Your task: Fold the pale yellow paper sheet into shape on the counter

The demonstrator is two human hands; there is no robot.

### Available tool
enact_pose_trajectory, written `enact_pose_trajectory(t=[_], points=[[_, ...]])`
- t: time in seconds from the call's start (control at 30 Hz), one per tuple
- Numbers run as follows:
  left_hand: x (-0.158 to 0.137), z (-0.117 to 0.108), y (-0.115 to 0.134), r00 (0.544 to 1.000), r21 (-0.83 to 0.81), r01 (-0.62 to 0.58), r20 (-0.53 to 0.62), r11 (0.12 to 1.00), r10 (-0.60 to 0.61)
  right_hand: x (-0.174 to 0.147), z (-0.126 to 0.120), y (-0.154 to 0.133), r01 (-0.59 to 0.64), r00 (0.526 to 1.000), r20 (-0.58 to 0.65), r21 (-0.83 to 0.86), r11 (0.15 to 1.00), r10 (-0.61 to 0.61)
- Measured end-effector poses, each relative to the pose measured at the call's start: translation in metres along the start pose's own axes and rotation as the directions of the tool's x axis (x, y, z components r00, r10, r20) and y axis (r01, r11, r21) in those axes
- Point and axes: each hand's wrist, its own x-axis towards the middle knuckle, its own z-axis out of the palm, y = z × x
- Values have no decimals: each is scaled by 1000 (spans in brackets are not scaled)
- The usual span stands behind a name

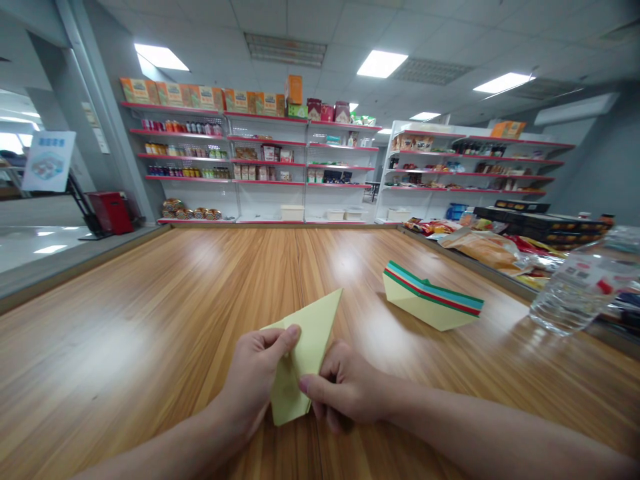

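A folded sheet of pale yellow paper (309,340) is held above the near part of the wooden table, with one pointed corner aimed up and to the right. My left hand (263,367) grips its left side, thumb on the front face and the fingers mostly hidden behind. On the lower right edge my right hand (345,383) pinches the paper between thumb and curled fingers. To the right on the table rests a folded paper boat (430,300), yellow below with green, red and blue bands along its top.
The wooden table (200,280) spreads around my hands. A clear plastic bottle (575,293) stands at the right edge, near packaged snacks (480,250) and black boxes (540,227). Stocked shelves (265,140) line the back, and a sign (49,160) stands far left.
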Motion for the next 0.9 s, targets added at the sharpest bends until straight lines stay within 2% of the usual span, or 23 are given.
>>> enact_pose_trajectory(t=[0.17, 0.33, 0.43, 0.73, 0.9], points=[[-1, 1, 2, 1000, -36, 21, -1, 999, -21, 0, 2, -1, 55, 998, 22, -41, 998, -54], [0, 1, 2, 998, -88, 56, 27, 995, -54, -2, 0, 0, -31, 998, 52, -17, 999, 32], [1, 1, 2, 996, -121, 79, 48, 989, -74, -1, 0, -1, -29, 997, 65, -16, 999, 30], [2, 0, -3, 994, -161, 99, 60, 982, -91, -3, -2, -1, 112, 992, 66, -86, 990, -106], [4, -2, -5, 996, -180, 91, 35, 979, -86, -5, -3, -1, 255, 966, 79, -145, 956, -246]])
